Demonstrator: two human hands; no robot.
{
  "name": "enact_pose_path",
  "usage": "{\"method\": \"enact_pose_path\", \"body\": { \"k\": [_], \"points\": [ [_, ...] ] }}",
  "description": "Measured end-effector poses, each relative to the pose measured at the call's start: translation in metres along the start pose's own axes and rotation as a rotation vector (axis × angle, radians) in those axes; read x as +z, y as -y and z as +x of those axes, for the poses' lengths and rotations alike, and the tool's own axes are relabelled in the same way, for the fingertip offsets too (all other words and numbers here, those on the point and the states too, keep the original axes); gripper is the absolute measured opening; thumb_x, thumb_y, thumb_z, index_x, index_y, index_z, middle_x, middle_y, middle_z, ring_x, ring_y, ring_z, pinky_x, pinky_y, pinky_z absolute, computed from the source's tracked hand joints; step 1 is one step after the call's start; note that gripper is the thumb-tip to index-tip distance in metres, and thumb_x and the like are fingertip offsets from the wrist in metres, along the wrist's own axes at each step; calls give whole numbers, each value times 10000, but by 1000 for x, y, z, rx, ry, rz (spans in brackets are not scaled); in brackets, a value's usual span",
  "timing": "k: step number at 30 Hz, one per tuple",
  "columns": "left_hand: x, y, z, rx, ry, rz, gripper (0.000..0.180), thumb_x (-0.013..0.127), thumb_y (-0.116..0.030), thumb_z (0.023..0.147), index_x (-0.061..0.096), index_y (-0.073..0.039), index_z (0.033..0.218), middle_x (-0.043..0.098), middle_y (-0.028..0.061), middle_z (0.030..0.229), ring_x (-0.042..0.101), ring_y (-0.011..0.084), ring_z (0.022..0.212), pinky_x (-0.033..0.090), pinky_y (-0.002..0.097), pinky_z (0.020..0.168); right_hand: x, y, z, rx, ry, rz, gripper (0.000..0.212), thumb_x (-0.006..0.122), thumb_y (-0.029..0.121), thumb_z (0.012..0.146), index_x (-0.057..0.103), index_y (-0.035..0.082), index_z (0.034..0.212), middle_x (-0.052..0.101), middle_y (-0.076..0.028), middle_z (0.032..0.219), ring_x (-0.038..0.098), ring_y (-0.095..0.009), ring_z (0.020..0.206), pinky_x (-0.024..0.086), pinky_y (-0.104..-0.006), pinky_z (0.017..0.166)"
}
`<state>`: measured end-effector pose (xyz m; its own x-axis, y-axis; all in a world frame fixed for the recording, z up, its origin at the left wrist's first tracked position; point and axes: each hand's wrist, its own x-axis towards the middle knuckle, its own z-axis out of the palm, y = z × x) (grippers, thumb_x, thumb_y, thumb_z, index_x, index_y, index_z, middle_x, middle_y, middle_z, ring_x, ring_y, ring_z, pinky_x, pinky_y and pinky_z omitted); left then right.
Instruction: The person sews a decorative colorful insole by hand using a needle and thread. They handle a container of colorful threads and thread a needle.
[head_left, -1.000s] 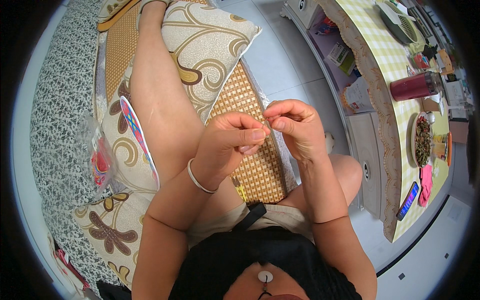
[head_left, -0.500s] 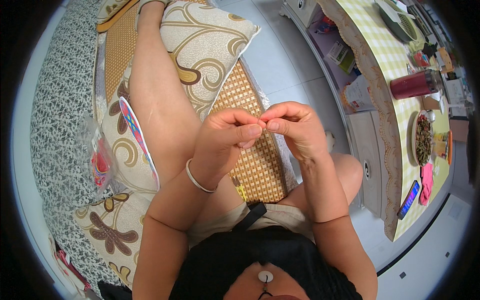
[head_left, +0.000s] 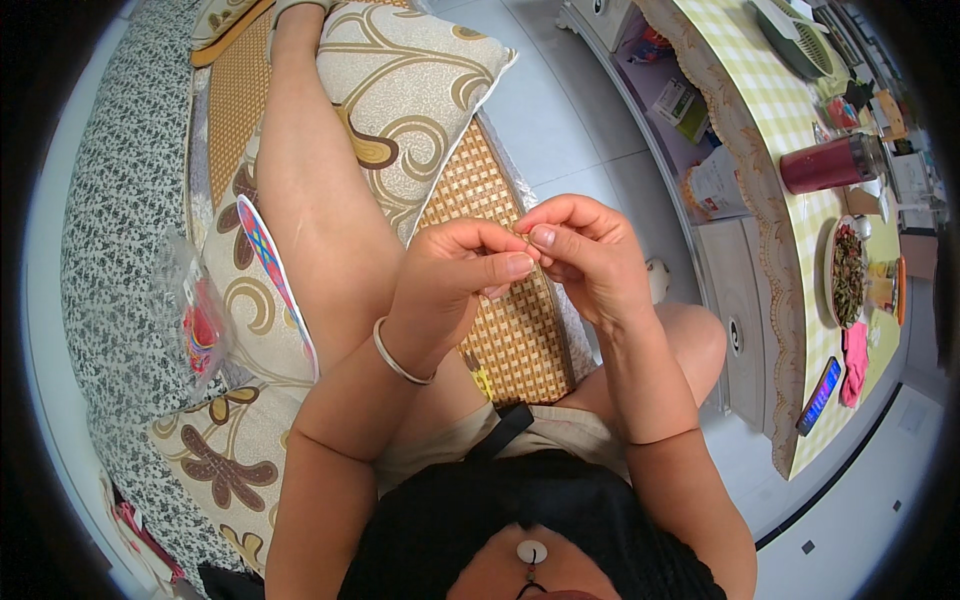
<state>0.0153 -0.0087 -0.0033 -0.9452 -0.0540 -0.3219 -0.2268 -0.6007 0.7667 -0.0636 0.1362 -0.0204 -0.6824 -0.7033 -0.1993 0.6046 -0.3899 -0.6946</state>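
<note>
Over the woven mat my left hand (head_left: 462, 262) and my right hand (head_left: 595, 258) meet, fingertips touching. Each one has thumb and forefinger pinched together. Whatever is between them is too thin or small to make out. To the left of my outstretched leg, a white-edged insole (head_left: 272, 262) with a red, blue and green pattern rests on its edge. Beside it lies a clear plastic bag (head_left: 200, 325) with red and multicoloured strands inside. A small yellow object (head_left: 482, 378) shows on the mat below my hands, partly hidden by my leg.
Patterned cushions (head_left: 420, 100) lie along the seat with the woven mat (head_left: 520, 330). At right, a table with a checked cloth (head_left: 760, 90) holds a dark red tumbler (head_left: 825, 165), a dish of dried pieces (head_left: 846, 275), a pink cloth (head_left: 853, 365) and a phone (head_left: 819, 396).
My right hand has risen slightly and its thumb has shifted up against the forefinger. My left hand stays almost in place, still pinching at the meeting point.
</note>
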Motion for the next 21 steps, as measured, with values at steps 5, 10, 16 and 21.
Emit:
{"method": "enact_pose_path", "body": {
  "k": [5,10,16,21],
  "points": [
    [-5,4,1,18,17,-4,88,656,-18,783,642,36,850,600,42,724,469,68,601,374,187,562,1,0,-1,14,20,16,103,595,7,838,643,-29,923,638,-46,787,514,-36,614,420,-150,555],
    [-4,4,1,33,18,-24,74,655,-22,788,641,29,840,594,36,715,461,65,598,370,186,558,0,1,-1,24,24,22,112,588,4,835,645,-37,923,633,-41,772,478,-28,586,390,-143,537],
    [-2,3,1,37,7,-28,65,657,-25,793,638,25,829,596,38,712,461,64,595,373,188,556,-1,1,-1,7,41,48,125,575,-13,827,645,-41,927,629,-39,772,443,-32,566,363,-150,523],
    [0,2,1,31,-2,-13,69,664,-27,788,636,27,822,594,38,708,466,63,597,374,187,556,-3,0,-2,8,71,88,127,574,-5,821,638,-37,926,616,-31,763,432,-34,574,357,-160,531]
  ]
}}
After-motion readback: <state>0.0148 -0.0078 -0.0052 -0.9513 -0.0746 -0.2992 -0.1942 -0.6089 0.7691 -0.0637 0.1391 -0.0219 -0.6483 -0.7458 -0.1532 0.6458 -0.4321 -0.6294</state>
